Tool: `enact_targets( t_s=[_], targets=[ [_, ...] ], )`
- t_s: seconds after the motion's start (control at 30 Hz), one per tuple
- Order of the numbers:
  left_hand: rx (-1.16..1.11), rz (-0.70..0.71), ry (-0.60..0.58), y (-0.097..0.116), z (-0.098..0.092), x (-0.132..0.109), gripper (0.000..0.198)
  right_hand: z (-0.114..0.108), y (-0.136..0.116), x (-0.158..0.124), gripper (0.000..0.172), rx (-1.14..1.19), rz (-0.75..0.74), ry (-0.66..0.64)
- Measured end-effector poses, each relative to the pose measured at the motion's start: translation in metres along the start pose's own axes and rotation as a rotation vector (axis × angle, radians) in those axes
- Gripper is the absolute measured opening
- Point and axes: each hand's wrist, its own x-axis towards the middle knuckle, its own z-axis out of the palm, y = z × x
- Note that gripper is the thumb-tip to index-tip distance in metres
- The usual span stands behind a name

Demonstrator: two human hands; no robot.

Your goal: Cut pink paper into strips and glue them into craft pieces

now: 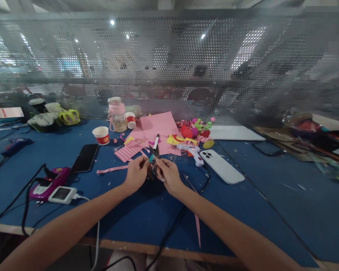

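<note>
My left hand [136, 174] and my right hand [170, 174] meet over the middle of the blue table. Between their fingertips is a small teal piece [151, 158], perhaps paper, pinched from both sides; its exact shape is too small to make out. Dark scissors [156, 151] lie just beneath the fingers, partly covered by them. A white marker [156, 141] rests just beyond. Left of my left hand lie a lined pink paper [130, 151] and a pink strip [112, 169]. Larger pink sheets [158, 126] spread out behind the hands.
A white and orange glue gun [196, 153] and a white phone [222, 166] lie to the right. On the left are a black phone [85, 158], a purple power strip [49, 184], a paper cup [101, 135] and a bottle [117, 117]. A perforated metal screen [169, 67] stands behind.
</note>
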Motion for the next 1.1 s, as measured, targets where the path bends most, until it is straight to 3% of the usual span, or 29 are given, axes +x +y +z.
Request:
enact_targets(
  t_s=[0.13, 0.3, 0.43, 0.9, 1.1],
  targets=[
    [0.009, -0.004, -0.025, 0.000, -0.002, 0.002, 0.017, -0.001, -0.002, 0.001, 0.033, 0.003, -0.008, -0.005],
    [0.108, 0.090, -0.116, 0.000, -0.010, 0.008, 0.018, -0.005, -0.007, 0.003, 0.032, -0.054, -0.022, -0.027],
    [0.097, 0.053, -0.133, 0.001, -0.013, 0.010, 0.020, -0.008, -0.009, 0.006, 0.032, -0.034, -0.019, -0.044],
    [0.171, 0.112, -0.003, -0.002, -0.015, 0.014, 0.018, -0.012, -0.014, 0.007, 0.031, -0.027, -0.048, -0.046],
    [-0.013, 0.033, 0.072, -0.007, -0.017, 0.018, 0.019, -0.014, -0.012, 0.008, 0.031, -0.015, -0.055, -0.028]
  ],
)
